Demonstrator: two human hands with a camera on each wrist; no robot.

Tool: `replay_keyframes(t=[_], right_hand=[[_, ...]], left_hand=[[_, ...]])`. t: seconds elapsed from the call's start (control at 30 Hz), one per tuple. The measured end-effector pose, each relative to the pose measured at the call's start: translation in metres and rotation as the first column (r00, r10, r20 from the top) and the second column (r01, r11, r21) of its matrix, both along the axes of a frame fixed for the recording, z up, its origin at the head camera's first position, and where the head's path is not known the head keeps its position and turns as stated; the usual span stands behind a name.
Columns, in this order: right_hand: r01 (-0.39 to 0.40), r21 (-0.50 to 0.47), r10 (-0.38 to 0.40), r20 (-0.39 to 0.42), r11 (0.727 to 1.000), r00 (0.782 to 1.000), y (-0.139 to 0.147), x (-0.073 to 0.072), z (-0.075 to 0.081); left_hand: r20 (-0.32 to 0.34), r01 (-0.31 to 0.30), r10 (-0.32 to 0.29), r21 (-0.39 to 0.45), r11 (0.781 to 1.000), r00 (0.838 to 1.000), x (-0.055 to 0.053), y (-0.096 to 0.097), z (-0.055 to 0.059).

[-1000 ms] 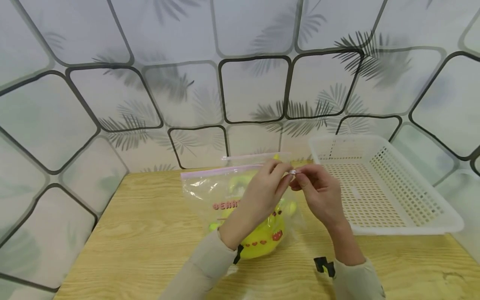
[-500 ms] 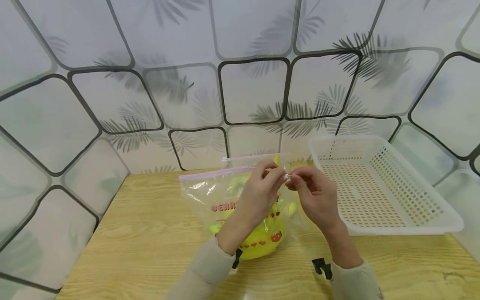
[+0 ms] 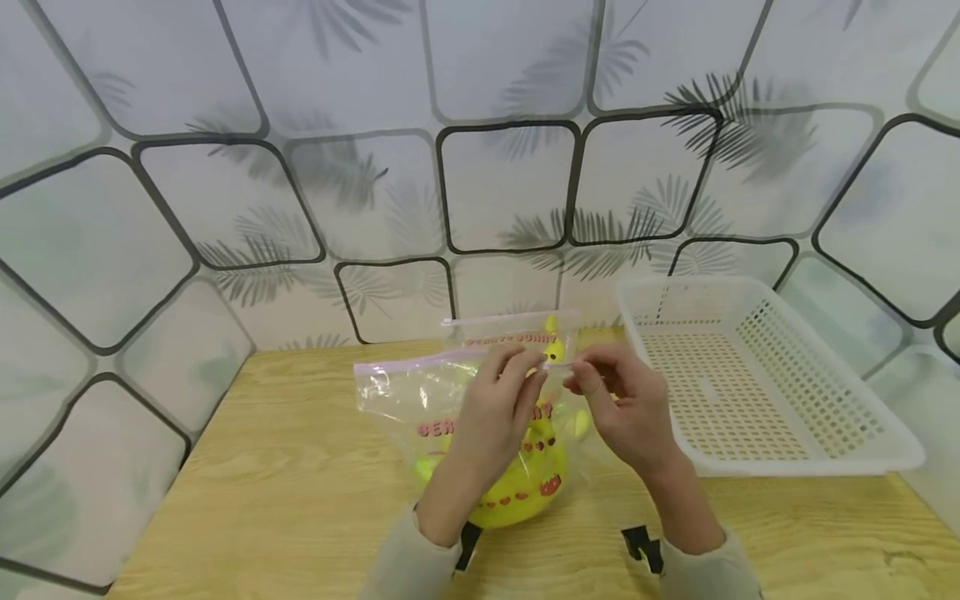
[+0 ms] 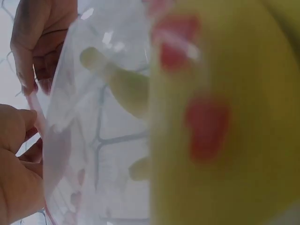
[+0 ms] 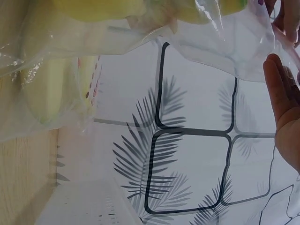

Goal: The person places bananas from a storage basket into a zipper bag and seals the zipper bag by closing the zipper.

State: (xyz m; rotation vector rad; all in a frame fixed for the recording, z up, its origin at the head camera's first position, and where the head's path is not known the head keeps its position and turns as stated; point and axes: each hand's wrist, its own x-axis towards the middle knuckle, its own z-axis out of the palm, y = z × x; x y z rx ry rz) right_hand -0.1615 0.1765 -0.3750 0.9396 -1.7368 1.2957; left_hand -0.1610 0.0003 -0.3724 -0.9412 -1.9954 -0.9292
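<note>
A clear zip bag (image 3: pixel 390 387) with a lilac seal strip, red lettering and red hearts stands upright on the table. Yellow fruit-like pieces (image 3: pixel 517 500) fill its lower part; curved, banana-like shapes (image 4: pixel 129 91) show through the plastic in the left wrist view. My left hand (image 3: pixel 489 417) pinches the seal strip right of its middle. At the bag's right corner, my right hand (image 3: pixel 628 408) pinches the strip's end between thumb and forefinger. A short stretch of strip (image 3: pixel 557 365) spans the gap between the hands.
Behind stands a second zip bag (image 3: pixel 480 329) with similar lettering and something yellow inside. A white perforated plastic basket (image 3: pixel 810 462) sits at the right of the wooden table (image 3: pixel 285 467). A patterned wall covering (image 3: pixel 510 183) borders the back and sides.
Both hands have lowered and shifted left, the left hand further, so the gap between them has widened. The bag's top edge has dropped, and the rear bag's lettering now shows.
</note>
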Motion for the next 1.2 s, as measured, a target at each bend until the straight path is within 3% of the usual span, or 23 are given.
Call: replay_keyframes(t=[0.13, 0.37, 0.47, 0.67, 0.97, 1.07, 1.2], right_hand=[[0.050, 0.071, -0.045, -0.075, 0.996, 0.996, -0.006, 0.002, 0.003], [0.211, 0.156, -0.175, -0.215, 0.965, 0.961, -0.009, 0.003, 0.009], [0.239, 0.137, -0.207, -0.213, 0.961, 0.955, -0.008, 0.005, 0.009], [0.237, 0.091, -0.223, -0.137, 0.967, 0.965, -0.007, 0.011, 0.009], [0.315, 0.195, -0.271, -0.222, 0.929, 0.936, -0.014, 0.020, 0.015], [0.342, 0.205, -0.291, -0.240, 0.917, 0.926, -0.014, 0.020, 0.015], [0.355, 0.161, -0.309, -0.254, 0.921, 0.917, -0.012, 0.019, 0.015]], left_hand=[[0.006, 0.006, -0.006, 0.011, 1.000, 1.000, 0.009, 0.000, 0.001], [-0.053, 0.004, -0.003, 0.014, 1.000, 0.999, 0.008, -0.001, 0.004], [-0.041, -0.018, 0.019, 0.028, 0.999, 0.999, 0.008, -0.005, 0.004], [-0.046, -0.051, 0.052, 0.017, 0.999, 0.998, 0.010, -0.009, 0.001], [-0.195, -0.087, 0.075, -0.056, 0.995, 0.978, 0.014, -0.009, 0.006], [-0.196, -0.084, 0.071, -0.058, 0.995, 0.978, 0.012, -0.012, 0.007], [-0.139, -0.077, 0.072, -0.034, 0.996, 0.988, 0.012, -0.020, 0.011]])
